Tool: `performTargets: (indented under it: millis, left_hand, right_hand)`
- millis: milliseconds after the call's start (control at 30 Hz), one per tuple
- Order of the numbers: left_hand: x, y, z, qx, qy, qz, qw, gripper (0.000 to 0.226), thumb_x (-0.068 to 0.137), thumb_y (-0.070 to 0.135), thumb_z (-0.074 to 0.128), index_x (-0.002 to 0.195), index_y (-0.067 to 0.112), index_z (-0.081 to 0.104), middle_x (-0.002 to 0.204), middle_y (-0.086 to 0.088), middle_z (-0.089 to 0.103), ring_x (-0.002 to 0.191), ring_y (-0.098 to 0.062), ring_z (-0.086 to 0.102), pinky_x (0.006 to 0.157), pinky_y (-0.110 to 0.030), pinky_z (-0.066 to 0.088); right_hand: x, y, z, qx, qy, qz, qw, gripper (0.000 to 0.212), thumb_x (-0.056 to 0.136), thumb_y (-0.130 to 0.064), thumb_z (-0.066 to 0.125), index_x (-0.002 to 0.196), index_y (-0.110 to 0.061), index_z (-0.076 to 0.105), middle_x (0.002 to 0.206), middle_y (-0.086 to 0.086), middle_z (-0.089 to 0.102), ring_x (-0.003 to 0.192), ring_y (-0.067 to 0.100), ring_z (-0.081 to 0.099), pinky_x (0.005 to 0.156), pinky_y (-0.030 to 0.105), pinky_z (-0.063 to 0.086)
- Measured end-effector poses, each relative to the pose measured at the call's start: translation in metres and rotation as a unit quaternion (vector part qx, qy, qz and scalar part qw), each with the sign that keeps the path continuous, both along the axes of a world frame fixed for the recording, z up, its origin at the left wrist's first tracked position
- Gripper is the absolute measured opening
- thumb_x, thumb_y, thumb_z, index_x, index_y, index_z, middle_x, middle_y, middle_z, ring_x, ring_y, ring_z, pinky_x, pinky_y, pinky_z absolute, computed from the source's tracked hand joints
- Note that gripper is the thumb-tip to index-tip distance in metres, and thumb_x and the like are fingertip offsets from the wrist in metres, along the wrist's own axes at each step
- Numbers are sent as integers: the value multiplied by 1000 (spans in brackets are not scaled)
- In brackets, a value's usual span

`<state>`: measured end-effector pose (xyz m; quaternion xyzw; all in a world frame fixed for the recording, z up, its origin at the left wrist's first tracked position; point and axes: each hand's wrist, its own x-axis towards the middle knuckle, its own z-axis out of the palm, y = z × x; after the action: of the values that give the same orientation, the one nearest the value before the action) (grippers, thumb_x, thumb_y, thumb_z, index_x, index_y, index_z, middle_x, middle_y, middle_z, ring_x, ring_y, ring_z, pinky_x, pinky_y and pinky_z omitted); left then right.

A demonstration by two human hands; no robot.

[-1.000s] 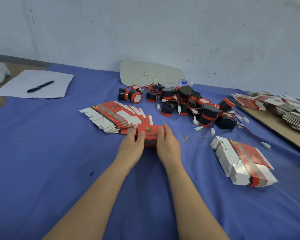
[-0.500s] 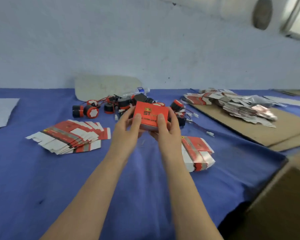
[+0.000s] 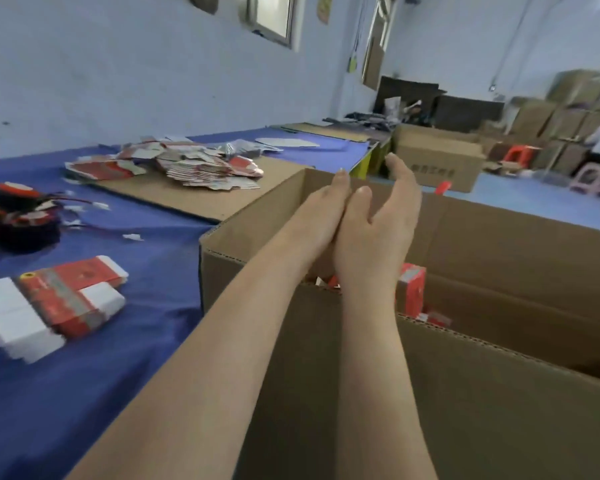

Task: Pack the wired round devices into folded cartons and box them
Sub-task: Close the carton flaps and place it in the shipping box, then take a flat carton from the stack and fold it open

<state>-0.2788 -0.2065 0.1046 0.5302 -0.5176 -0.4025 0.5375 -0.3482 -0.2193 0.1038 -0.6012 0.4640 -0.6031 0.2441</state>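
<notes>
Over the big cardboard box (image 3: 257, 216), your left hand (image 3: 321, 216) and right hand (image 3: 378, 233) hover open, holding nothing. Folded red cartons (image 3: 410, 289) lie inside it (mostly hidden). Left of the box, on the table (image 3: 136, 341), wired round devices (image 3: 14, 209) and flat cartons (image 3: 66, 299) wait, so much likely remains.

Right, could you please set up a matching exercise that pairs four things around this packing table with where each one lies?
Things:
1. wired round devices
2. neat stack of flat cartons
3. loose heap of flat cartons
4. folded red cartons

Places:
A. inside the open cardboard box
B. on the brown cardboard sheet
C. at the far left edge of the view, wires tangled
D. on the blue cloth, near left, beside the box

Pairs: 1-C, 2-D, 3-B, 4-A
</notes>
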Motion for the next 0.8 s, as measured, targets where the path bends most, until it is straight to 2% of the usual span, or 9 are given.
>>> performTargets:
  millis: [67, 133, 233, 333, 400, 500, 600, 700, 800]
  left_hand:
    - [5, 0, -3, -35, 39, 40, 998, 48, 102, 44, 31, 115, 11, 63, 118, -10, 66, 113, -24, 60, 101, -39, 45]
    - [24, 3, -2, -77, 92, 112, 986, 38, 103, 38, 32, 98, 17, 64, 93, 3, 72, 89, -12, 67, 80, -23, 53]
    - [64, 15, -12, -128, 156, 244, 948, 22, 99, 25, 42, 97, 16, 62, 103, -2, 68, 92, -17, 65, 80, -30, 51]
    - [110, 31, -38, -120, 120, 378, 910, 19, 95, 20, 46, 106, 12, 59, 101, -8, 63, 84, -19, 56, 73, -28, 42]
    - [147, 44, -61, -87, 81, 452, 884, 25, 94, 17, 46, 115, 10, 58, 115, -11, 60, 96, -21, 55, 78, -27, 43]
    - [196, 69, -93, -3, -7, 532, 846, 37, 92, 14, 47, 128, 6, 53, 135, -15, 49, 124, -29, 46, 106, -39, 36]
    - [232, 91, -120, 81, -71, 586, 803, 42, 90, 10, 47, 130, -5, 49, 136, -25, 46, 126, -38, 42, 107, -44, 33]
    - [246, 101, -136, 153, -75, 558, 812, 41, 90, 12, 45, 127, -7, 48, 130, -27, 51, 120, -42, 47, 101, -49, 39]
    - [247, 101, -144, 175, -62, 513, 838, 42, 92, 15, 43, 127, -7, 49, 130, -26, 52, 117, -41, 50, 99, -48, 43]
  right_hand:
    - [10, 15, -11, -49, -56, 52, 996, 37, 99, -12, 43, 136, -15, 45, 133, -7, 51, 121, 2, 46, 100, 13, 36]
    - [31, 29, -21, -69, -85, 93, 990, 28, 97, -10, 45, 121, -22, 53, 116, -9, 59, 104, 0, 56, 87, 10, 44]
    - [64, 41, -37, -58, -105, 190, 974, 29, 96, -8, 44, 101, -34, 55, 91, -18, 65, 89, 5, 64, 81, 21, 52]
    - [97, 44, -56, -2, -80, 272, 959, 34, 96, -6, 42, 91, -36, 57, 79, -16, 67, 80, 7, 67, 82, 33, 54]
    - [124, 50, -73, 63, -45, 330, 941, 31, 96, -5, 41, 91, -30, 59, 85, -8, 68, 83, 12, 67, 84, 34, 54]
    - [162, 52, -102, 114, 123, 349, 922, 29, 96, -11, 40, 114, -18, 62, 113, 4, 67, 105, 19, 60, 89, 28, 46]
    - [193, 53, -124, 139, 261, 331, 896, 37, 96, -15, 40, 130, -9, 54, 130, 10, 57, 120, 28, 50, 94, 32, 41]
    - [217, 53, -136, 177, 334, 298, 877, 38, 96, -23, 41, 127, -3, 52, 128, 18, 56, 119, 35, 49, 95, 37, 39]
    - [232, 54, -141, 202, 349, 264, 876, 44, 96, -33, 44, 127, -2, 50, 131, 20, 51, 122, 37, 45, 99, 38, 37]
